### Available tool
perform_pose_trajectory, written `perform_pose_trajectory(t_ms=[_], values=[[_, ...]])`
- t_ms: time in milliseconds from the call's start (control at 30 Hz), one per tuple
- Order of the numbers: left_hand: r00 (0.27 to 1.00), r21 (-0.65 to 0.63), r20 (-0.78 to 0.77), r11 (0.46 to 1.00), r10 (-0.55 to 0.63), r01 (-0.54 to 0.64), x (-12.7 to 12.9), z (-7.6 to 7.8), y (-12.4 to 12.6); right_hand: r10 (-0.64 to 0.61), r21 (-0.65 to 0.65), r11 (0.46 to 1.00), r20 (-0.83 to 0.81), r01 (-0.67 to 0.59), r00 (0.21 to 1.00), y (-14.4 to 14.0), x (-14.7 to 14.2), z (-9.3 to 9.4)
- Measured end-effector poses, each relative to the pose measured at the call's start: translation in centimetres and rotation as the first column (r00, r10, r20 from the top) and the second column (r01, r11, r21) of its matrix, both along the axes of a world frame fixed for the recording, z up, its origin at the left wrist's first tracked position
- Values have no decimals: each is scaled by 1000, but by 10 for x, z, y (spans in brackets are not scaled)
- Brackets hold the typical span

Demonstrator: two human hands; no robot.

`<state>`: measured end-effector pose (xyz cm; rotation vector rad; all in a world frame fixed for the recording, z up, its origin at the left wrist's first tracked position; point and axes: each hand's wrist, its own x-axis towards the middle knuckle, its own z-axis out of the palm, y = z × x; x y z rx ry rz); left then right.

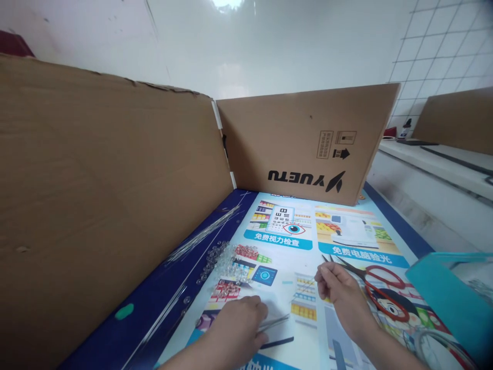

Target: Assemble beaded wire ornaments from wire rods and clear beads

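Note:
My left hand (244, 321) is low over the printed sheet, fingers curled. Several thin grey wires (275, 322) stick out between its thumb and fingers. My right hand (341, 290) pinches with thumb and forefinger; a very fine, pale wire (304, 290) seems to run down and left from the fingertips. Scissors with red handles (385, 277) lie open just beside the right hand, their blades partly behind it. Clear round beads (227, 264) are heaped beyond my left hand, some scattered toward the blue border.
Loose straight wires (208, 234) lie along the left cardboard panel (111, 169). Another cardboard panel (300, 139) stands at the back. At the right are a teal bag (442, 293) and a coil of wire (431, 341). A white ledge (442, 159) runs behind.

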<state>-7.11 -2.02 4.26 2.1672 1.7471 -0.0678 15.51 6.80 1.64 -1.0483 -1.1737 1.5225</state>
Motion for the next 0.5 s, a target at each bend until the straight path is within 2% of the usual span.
perform_pose_trajectory(t_ms=[167, 500], values=[[988, -16, -132, 997, -78, 77, 10, -2, 1, -5, -23, 1000, 11, 5, 1000, 0, 1, -5], [931, -83, -278, 972, -235, 221, 24, 12, 7, -3, -26, 1000, 8, 3, 1000, 5, 1, -11]])
